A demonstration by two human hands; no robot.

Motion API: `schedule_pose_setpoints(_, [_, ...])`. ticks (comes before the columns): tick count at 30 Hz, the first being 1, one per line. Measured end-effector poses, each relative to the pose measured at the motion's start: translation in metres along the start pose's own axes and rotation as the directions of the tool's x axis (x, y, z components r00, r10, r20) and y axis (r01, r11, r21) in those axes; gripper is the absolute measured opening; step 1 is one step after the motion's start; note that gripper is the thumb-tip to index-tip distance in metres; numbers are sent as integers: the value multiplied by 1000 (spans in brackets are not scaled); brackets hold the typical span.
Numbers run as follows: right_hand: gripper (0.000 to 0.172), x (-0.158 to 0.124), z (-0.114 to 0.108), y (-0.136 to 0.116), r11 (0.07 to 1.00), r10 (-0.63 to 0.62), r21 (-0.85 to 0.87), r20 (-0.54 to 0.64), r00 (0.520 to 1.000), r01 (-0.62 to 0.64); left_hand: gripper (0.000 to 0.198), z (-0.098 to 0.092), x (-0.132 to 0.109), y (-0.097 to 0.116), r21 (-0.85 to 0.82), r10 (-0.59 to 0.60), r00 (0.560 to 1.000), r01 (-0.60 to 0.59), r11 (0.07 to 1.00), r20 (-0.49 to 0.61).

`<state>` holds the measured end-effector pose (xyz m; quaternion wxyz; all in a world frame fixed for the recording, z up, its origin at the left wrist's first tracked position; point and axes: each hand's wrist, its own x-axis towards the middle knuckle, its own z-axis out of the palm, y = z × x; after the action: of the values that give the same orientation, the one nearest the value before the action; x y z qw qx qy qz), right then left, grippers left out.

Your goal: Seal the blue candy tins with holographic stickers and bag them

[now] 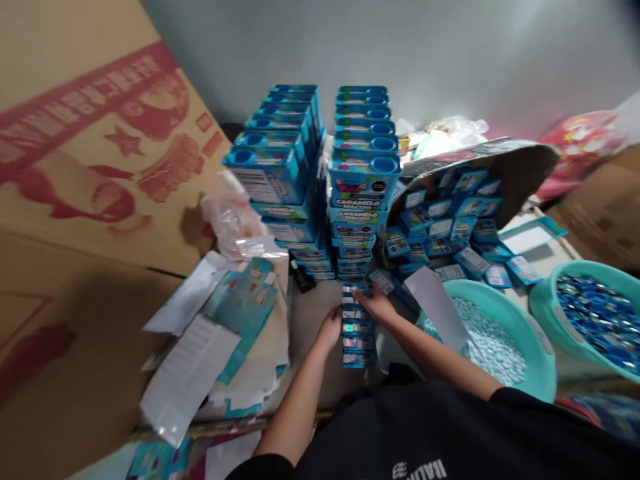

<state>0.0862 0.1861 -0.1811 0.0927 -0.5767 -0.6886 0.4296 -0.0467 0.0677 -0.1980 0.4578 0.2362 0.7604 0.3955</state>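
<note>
A row of small blue boxes (356, 343) with shiny, silvery tops runs away from me on the table, in front of the tall stacks. My left hand (331, 328) is against the left side of this row, its fingers curled in and partly hidden. From the right, my right hand (374, 305) reaches over the far part of the row, with its fingers closed on a small box there. Just behind stand two tall stacks of blue candy display boxes, a left stack (265, 180) and a right stack (361, 190).
A tipped carton (525, 175) spills small blue boxes (440, 230) at the right. Nearer are a turquoise tub (543, 373) of pale candies and another tub (543, 297) of shiny blue pieces. Flat blue cardboard (245, 307) and papers lie left, beside a large brown carton (100, 267).
</note>
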Motion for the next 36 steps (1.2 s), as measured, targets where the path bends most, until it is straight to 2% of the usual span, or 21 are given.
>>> schedule_pose_setpoints(2, [50, -1, -3, -1, 1000, -24, 15, 36, 999, 23, 25, -30, -21, -5, 113, 30, 996, -21, 993, -84])
schedule_pose_setpoints(4, [44, -3, -6, -3, 999, -53, 11, 45, 998, 52, 24, -78, -47, -12, 224, 59, 970, -5, 974, -235])
schedule_pose_setpoints(7, [45, -18, -13, -1, 994, -108, -14, 22, 994, 108, 31, -163, -87, -27, 337, 76, 873, 105, 936, -482])
schedule_pose_setpoints(9, [47, -37, -18, 4, 979, -202, -13, 6, 979, 202, 35, -210, -105, -42, 384, 97, 822, 155, 910, -562])
schedule_pose_setpoints(11, [46, -57, -21, 11, 937, -349, -4, -16, 937, 349, 41, -239, -113, -63, 423, 131, 801, 162, 892, -584])
schedule_pose_setpoints(14, [40, -84, -17, 12, 844, -536, -41, -7, 844, 535, 54, -257, -110, -99, 474, 176, 759, 192, 859, -627])
schedule_pose_setpoints(16, [35, -100, -9, 3, 791, -604, -82, 52, 795, 606, 56, -259, -106, -121, 502, 215, 729, 199, 842, -650])
schedule_pose_setpoints(18, [31, -114, 4, -11, 746, -646, -105, 121, 753, 657, 53, -260, -104, -137, 512, 246, 721, 173, 841, -647])
schedule_pose_setpoints(20, [31, -129, 21, -28, 697, -674, -118, 226, 703, 707, 50, -260, -105, -148, 495, 260, 717, 136, 858, -647])
schedule_pose_setpoints(21, [32, -137, 31, -36, 671, -676, -128, 301, 673, 730, 50, -259, -108, -152, 480, 264, 701, 128, 868, -663])
schedule_pose_setpoints(23, [36, -150, 53, -48, 613, -644, -157, 469, 605, 774, 47, -254, -120, -161, 429, 254, 635, 135, 893, -730])
schedule_pose_setpoints(24, [39, -155, 65, -51, 583, -613, -179, 543, 574, 793, 46, -249, -129, -168, 386, 229, 585, 157, 909, -778])
schedule_pose_setpoints(26, [51, -165, 88, -51, 525, -554, -241, 632, 543, 816, 45, -233, -154, -188, 260, 125, 464, 238, 936, -877])
schedule_pose_setpoints(28, [68, -174, 109, -42, 477, -495, -310, 678, 543, 823, 43, -208, -185, -215, 95, -30, 342, 343, 935, -939])
schedule_pose_setpoints(30, [78, -183, 128, -25, 446, -417, -371, 719, 556, 815, 40, -177, -219, -244, -70, -196, 243, 445, 893, -950])
schedule_pose_setpoints(31, [80, -189, 135, -14, 433, -382, -397, 732, 564, 809, 38, -161, -234, -259, -142, -273, 207, 490, 860, -939])
schedule_pose_setpoints(33, [77, -198, 147, 8, 397, -370, -439, 728, 578, 807, 32, -132, -260, -285, -248, -406, 169, 568, 785, -898])
schedule_pose_setpoints(34, [75, -202, 152, 19, 372, -402, -449, 711, 577, 812, 29, -121, -270, -298, -278, -461, 172, 601, 749, -871])
schedule_pose_setpoints(36, [72, -206, 158, 36, 316, -495, -462, 664, 560, 829, 27, -108, -283, -323, -289, -548, 222, 660, 693, -807])
